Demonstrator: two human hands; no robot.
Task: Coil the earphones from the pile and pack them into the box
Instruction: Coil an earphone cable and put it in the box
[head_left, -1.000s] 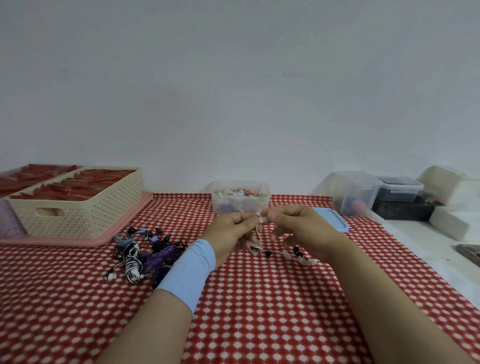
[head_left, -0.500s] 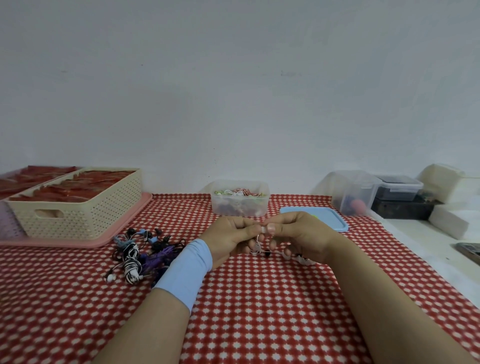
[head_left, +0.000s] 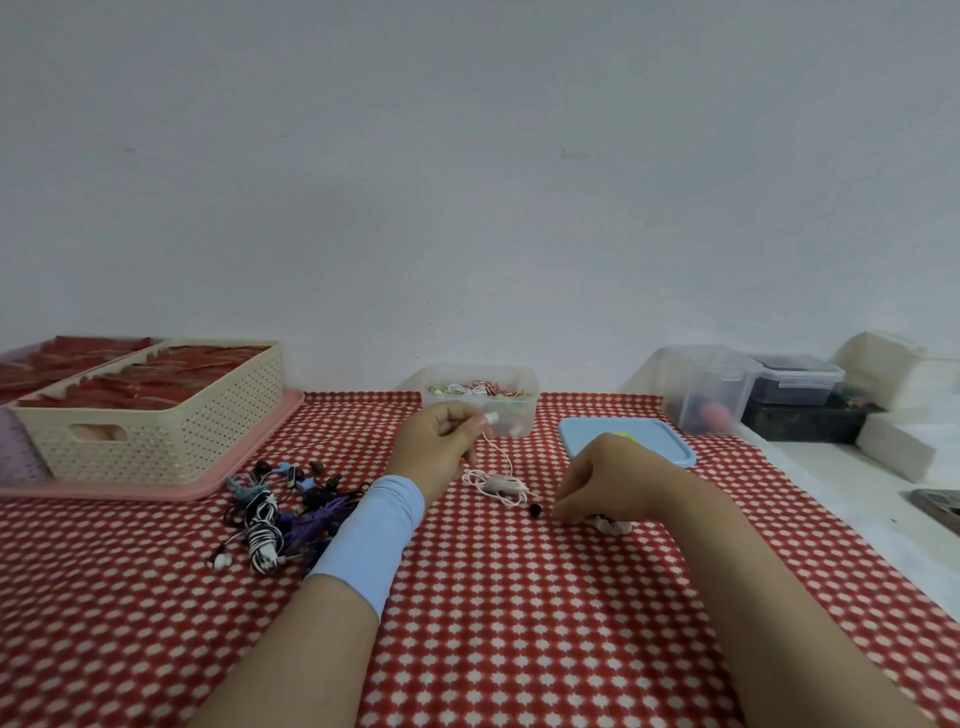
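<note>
My left hand (head_left: 441, 441) pinches the white plug end of a pinkish-white earphone (head_left: 496, 483), whose cable hangs down into a loose bundle on the cloth. My right hand (head_left: 602, 480) rests on the cloth to the right, fingers curled down by the earphone's dark earbud (head_left: 535, 511); whether it grips the cable is hidden. A pile of tangled earphones (head_left: 280, 504) in black, blue, purple and white lies left of my left wrist. The clear box (head_left: 524, 415) with coiled earphones inside stands behind my left hand.
A blue lid (head_left: 660, 441) lies right of the box. A cream perforated basket (head_left: 171, 426) sits on a pink tray (head_left: 260, 462) at the left. Clear and dark containers (head_left: 727, 395) and white blocks (head_left: 898, 441) stand at the right, beyond the red checked cloth (head_left: 519, 623).
My hands were together, pinching the earphone in front of me. Now they have parted: the left has lifted the plug end toward the box, the right has dropped to the cloth.
</note>
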